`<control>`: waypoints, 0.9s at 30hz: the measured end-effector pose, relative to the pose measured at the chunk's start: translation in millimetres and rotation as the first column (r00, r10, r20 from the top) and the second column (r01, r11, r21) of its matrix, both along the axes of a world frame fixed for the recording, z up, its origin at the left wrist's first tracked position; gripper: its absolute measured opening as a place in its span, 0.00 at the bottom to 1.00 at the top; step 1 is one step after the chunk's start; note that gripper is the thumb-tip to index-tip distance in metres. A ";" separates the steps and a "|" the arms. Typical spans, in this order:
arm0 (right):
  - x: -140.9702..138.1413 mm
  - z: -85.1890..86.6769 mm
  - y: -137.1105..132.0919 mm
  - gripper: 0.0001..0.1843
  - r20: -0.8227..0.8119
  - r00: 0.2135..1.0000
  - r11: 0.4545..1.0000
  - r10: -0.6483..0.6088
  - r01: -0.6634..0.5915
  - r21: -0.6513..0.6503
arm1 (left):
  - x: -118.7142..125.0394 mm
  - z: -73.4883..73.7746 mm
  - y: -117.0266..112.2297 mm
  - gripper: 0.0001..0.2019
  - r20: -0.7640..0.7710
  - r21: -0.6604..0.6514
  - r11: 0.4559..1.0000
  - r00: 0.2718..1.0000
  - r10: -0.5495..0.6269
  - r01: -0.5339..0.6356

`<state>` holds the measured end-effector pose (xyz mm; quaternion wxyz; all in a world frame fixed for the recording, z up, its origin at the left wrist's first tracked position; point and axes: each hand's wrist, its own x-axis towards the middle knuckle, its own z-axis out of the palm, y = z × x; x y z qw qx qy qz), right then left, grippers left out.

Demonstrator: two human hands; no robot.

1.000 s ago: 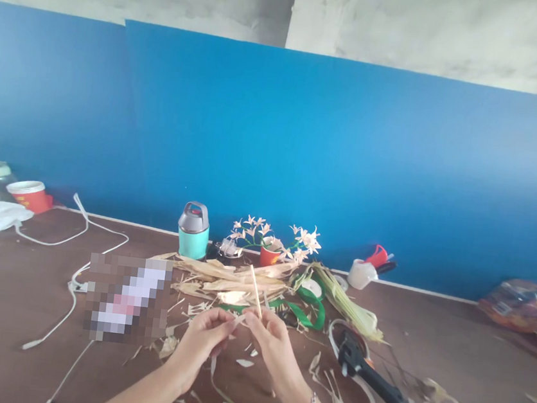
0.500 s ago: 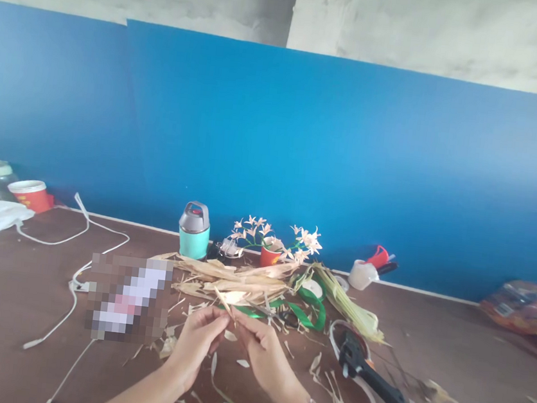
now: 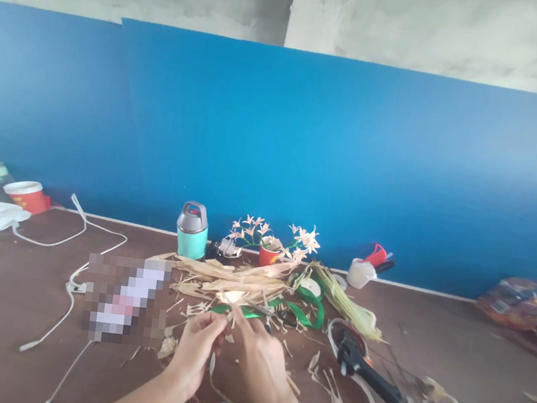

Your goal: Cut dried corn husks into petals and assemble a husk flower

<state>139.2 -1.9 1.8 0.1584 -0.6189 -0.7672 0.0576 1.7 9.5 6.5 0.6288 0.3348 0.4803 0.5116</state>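
Observation:
My left hand (image 3: pixel 198 342) is closed in a pinch over the table, its thumb and forefinger on a small pale piece, too small to make out. Against its fingertips rests my right hand (image 3: pixel 258 355), with the forefinger stretched forward and the other fingers curled under. A tan strip (image 3: pixel 293 383) shows from beneath the right hand; whether the hand grips it is hidden. Just beyond both hands lie dried corn husks (image 3: pixel 235 278), scissors (image 3: pixel 267 314) and green ribbon (image 3: pixel 316 315). Husk scraps (image 3: pixel 168 347) are scattered around them.
Behind the husks stand a turquoise flask (image 3: pixel 191 235) and a red cup (image 3: pixel 268 253) among pale artificial flowers (image 3: pixel 305 239). A black-handled glue gun or similar tool (image 3: pixel 369 375) lies right, near a bundle of greenish husk (image 3: pixel 349 301). White cables (image 3: pixel 77 270) run across the left.
The tan strip upright between both hands' fingertips no longer stands there. My right hand has turned palm down with its forefinger stretched out; my left hand stays nearly in place.

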 end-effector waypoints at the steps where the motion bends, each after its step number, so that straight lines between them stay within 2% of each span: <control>1: 6.0 0.0 3.8 0.40 -0.015 0.998 0.998 -0.058 0.058 -0.013 | -0.6 2.1 -0.8 0.13 -0.015 0.013 1.000 1.000 -0.023 0.023; 3: 17.3 0.2 11.1 0.34 -0.216 0.971 0.994 -0.098 0.105 0.022 | -2.4 4.4 -1.0 0.13 -0.037 0.030 0.999 0.998 -0.042 0.043; 4: 21.0 0.5 13.9 0.29 -0.377 0.923 0.995 -0.076 0.097 0.036 | -3.4 4.3 -0.3 0.13 -0.043 0.032 0.999 0.998 -0.037 0.038; 5: 22.8 1.1 15.7 0.25 -0.541 0.839 0.997 -0.058 0.076 0.010 | -4.4 3.5 0.8 0.12 -0.048 0.031 0.999 0.999 -0.026 0.028; 7: 20.6 2.5 16.3 0.24 -0.793 0.604 0.989 -0.080 -0.048 -0.136 | -6.1 0.9 3.4 0.11 -0.054 0.037 0.999 0.999 -0.008 0.010; 9: 13.7 4.6 13.9 0.29 -0.902 0.396 0.928 -0.172 -0.241 -0.283 | -7.0 -0.6 5.3 0.11 -0.062 0.049 0.999 0.998 -0.007 0.010; 10: 9.8 5.8 12.2 0.31 -0.918 0.332 0.891 -0.217 -0.316 -0.325 | -7.0 -0.3 5.7 0.11 -0.068 0.051 0.999 0.998 -0.010 0.014; 12: 3.5 8.1 9.3 0.31 -0.923 0.290 0.848 -0.253 -0.393 -0.356 | -6.4 2.2 5.3 0.11 -0.079 0.044 0.999 0.997 -0.025 0.028; 14: -0.2 9.7 7.6 0.25 -0.918 0.341 0.856 -0.203 -0.393 -0.335 | -5.3 5.6 4.1 0.11 -0.084 0.029 0.999 0.996 -0.035 0.037; 17: -1.8 8.7 6.3 0.19 -0.879 0.476 0.928 0.009 -0.332 -0.171 | -3.5 8.3 2.5 0.10 -0.074 0.011 1.000 0.997 -0.018 0.019; 19: -1.6 5.3 4.9 0.20 -0.800 0.579 0.954 0.159 -0.299 -0.026 | -2.7 7.7 2.2 0.11 -0.063 0.008 1.000 0.998 -0.003 0.003; 21: -1.1 0.5 3.2 0.26 -0.660 0.707 0.957 0.253 -0.282 0.064 | -2.3 5.6 2.4 0.13 -0.051 0.007 1.000 0.999 0.008 -0.008; 24: -1.2 -6.2 0.5 0.37 -0.385 0.883 0.963 0.267 -0.254 0.085 | -2.1 0.8 3.1 0.14 -0.020 -0.007 1.000 0.999 0.025 -0.025; 27: -3.2 -8.5 -2.3 0.42 -0.136 0.968 0.977 0.211 -0.206 0.048 | -2.2 -3.9 3.9 0.14 0.020 -0.028 0.999 0.999 0.037 -0.036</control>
